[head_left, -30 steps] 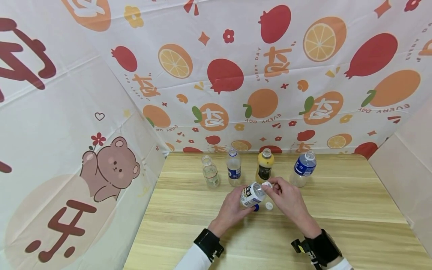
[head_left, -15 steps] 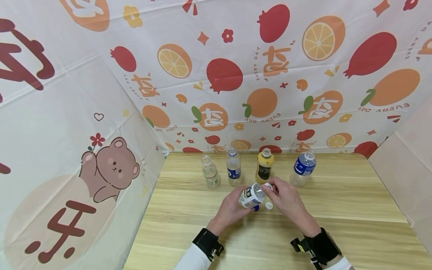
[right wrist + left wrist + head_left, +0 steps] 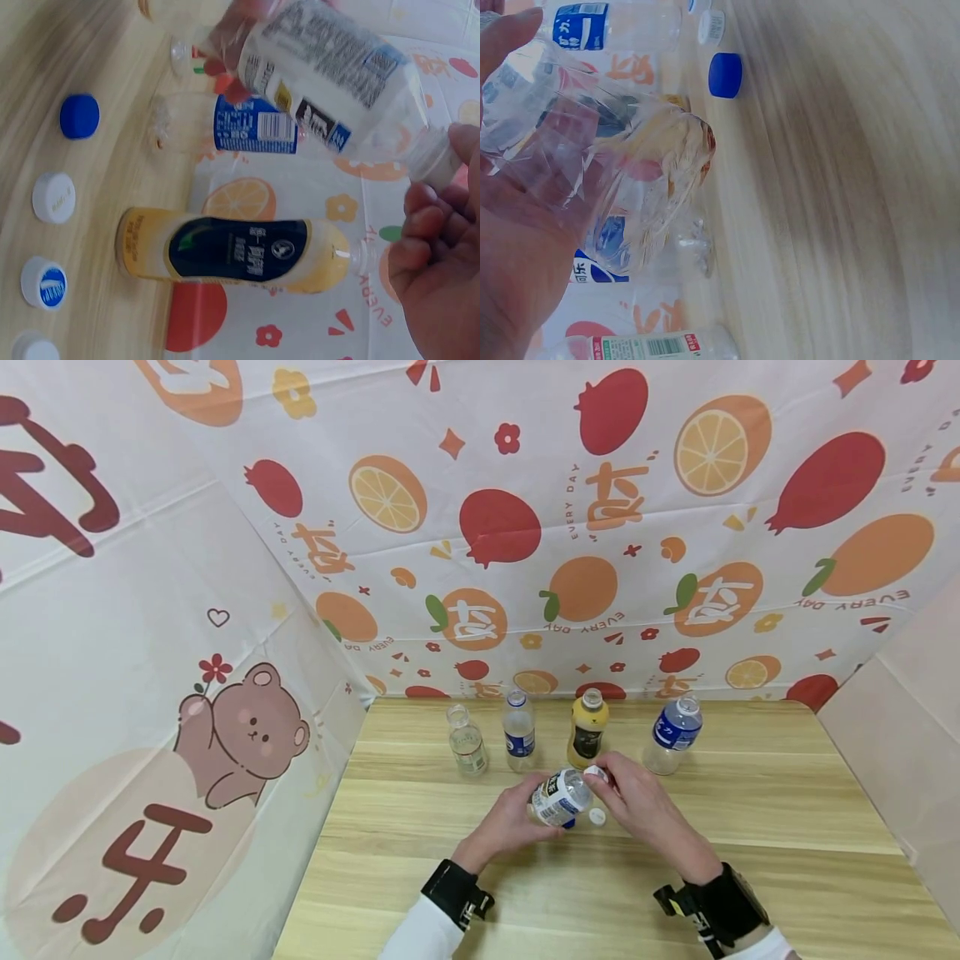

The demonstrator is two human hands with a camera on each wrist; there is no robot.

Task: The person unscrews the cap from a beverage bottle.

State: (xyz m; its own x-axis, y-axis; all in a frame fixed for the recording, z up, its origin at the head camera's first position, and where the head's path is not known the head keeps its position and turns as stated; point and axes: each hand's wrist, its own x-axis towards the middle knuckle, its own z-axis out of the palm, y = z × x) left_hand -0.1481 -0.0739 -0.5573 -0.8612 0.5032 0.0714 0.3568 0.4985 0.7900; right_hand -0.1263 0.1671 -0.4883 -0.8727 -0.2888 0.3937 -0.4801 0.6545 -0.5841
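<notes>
My left hand grips a clear plastic bottle with a white label, tilted with its neck toward the right hand. In the left wrist view its clear, ridged base shows beyond the palm. My right hand pinches a white cap at the bottle's mouth with thumb and fingertips. How far the cap is threaded on, I cannot tell. Under the bottle, on the table, lie a blue cap and a white cap. The right wrist view also has a white cap with a blue print.
Behind the hands several uncapped bottles stand on the wooden table: one with a pale label, a slim blue-labelled one, a yellow one and a wider blue-labelled one. A fruit-print cloth hangs behind.
The held bottle has shifted slightly left and turned a little, so its label shows differently. The right hand stays on the cap. The standing bottles have not moved.
</notes>
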